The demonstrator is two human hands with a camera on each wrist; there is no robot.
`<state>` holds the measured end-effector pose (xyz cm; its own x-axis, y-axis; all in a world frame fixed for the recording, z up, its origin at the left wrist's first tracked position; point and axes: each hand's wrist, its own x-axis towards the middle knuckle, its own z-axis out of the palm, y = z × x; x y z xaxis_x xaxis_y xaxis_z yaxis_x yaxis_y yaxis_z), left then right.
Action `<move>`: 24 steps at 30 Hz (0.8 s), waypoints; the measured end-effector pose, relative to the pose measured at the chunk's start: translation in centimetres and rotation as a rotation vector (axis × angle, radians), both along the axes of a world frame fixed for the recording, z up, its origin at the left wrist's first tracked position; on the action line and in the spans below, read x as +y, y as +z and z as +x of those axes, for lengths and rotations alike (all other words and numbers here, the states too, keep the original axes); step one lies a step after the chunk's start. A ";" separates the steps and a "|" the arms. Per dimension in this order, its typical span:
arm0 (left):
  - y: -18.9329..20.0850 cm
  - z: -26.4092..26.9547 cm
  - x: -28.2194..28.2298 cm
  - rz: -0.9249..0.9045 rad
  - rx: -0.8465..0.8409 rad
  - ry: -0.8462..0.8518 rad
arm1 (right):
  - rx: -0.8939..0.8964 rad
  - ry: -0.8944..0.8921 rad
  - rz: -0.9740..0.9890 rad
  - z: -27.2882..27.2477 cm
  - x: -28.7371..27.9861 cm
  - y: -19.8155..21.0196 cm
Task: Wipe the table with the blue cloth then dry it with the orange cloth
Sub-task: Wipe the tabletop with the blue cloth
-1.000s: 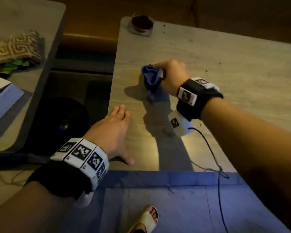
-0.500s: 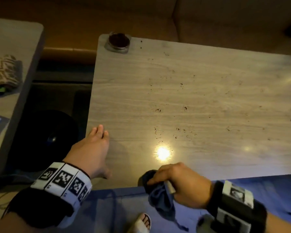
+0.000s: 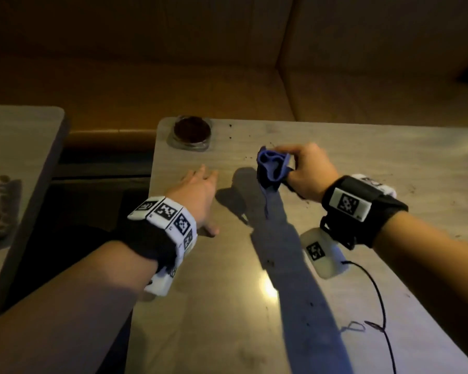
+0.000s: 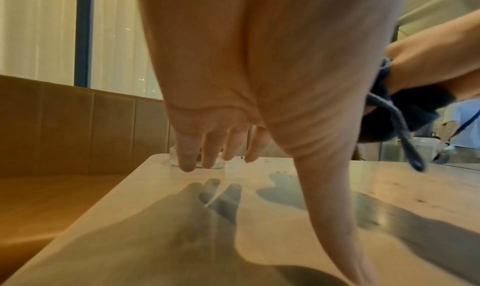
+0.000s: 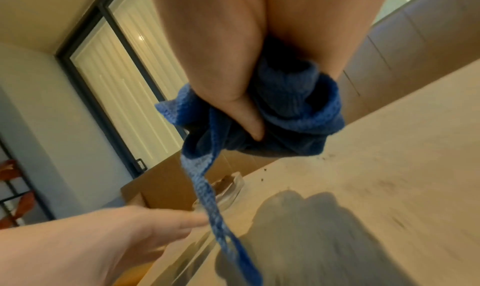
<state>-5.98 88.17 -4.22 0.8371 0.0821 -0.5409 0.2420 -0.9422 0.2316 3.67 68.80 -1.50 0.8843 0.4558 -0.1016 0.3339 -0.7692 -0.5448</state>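
The shiny near part of the surface point(image 3: 227, 306) has few crumbs on it, so it looks like this part is already wiped. Half a second ago the right hand point(image 3: 307, 175) was down at the near edge with the blue cloth point(image 3: 272, 168); now it is up near the far left corner again. That looks like the start of a new stroke. The right fingers point(image 5: 249, 124) are clenched around the cloth, which is bunched into a ball. The cloth is lifted off the surface, and one thin strip hangs down from it. The left hand point(image 3: 197, 195) stays at the left side, just beside the cloth. Its fingers point(image 4: 187, 157) are straight and spread, holding nothing, with the thumb tip touching the surface. Farther back, a small glass dish point(image 3: 191, 133) with something dark in it sits in the corner. Dark crumbs point(image 3: 254, 145) lie near it and off to the right. So the wiping is not done, I think. The orange cloth cannot be seen here, so the drying has not begun.
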 end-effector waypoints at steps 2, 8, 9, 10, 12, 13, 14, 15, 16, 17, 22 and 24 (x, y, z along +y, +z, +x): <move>-0.7 3.3 1.7 0.023 0.052 -0.008 | -0.102 -0.037 -0.032 4.7 2.8 -0.1; -3.8 5.5 3.4 0.046 0.209 -0.090 | -0.090 -0.079 -0.187 17.1 11.4 -3.7; -4.0 5.6 3.3 0.040 0.226 -0.088 | -0.054 -0.044 -0.239 17.9 12.7 -4.6; -4.3 5.8 3.4 0.043 0.240 -0.092 | -0.016 0.003 -0.310 18.2 13.8 -5.4; -4.5 6.1 3.3 0.051 0.260 -0.107 | 0.007 0.090 -0.424 17.9 15.1 -6.6; -4.4 6.1 3.3 0.051 0.261 -0.116 | -0.006 0.111 -0.438 17.6 15.1 -6.9; -4.4 6.1 3.3 0.055 0.251 -0.125 | -0.024 0.107 -0.429 17.4 14.9 -7.0; -4.3 5.9 3.3 0.055 0.241 -0.131 | -0.052 0.103 -0.419 17.1 14.4 -6.9; -4.2 5.8 3.3 0.048 0.235 -0.131 | -0.073 0.112 -0.418 16.8 13.8 -6.7; -4.1 5.7 3.3 0.039 0.232 -0.127 | -0.080 0.122 -0.423 16.3 13.3 -6.5; -3.4 5.1 3.3 0.013 0.166 -0.085 | -0.054 0.221 -0.370 11.4 11.9 -6.0; -3.0 4.8 3.4 -0.018 0.131 -0.077 | -0.051 0.276 -0.331 8.7 10.5 -5.8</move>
<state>-1.17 91.55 -7.21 0.7624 0.0094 -0.6471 0.1984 -0.9551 0.2199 12.39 79.28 -7.26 0.7415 0.6261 -0.2412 0.5718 -0.7777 -0.2611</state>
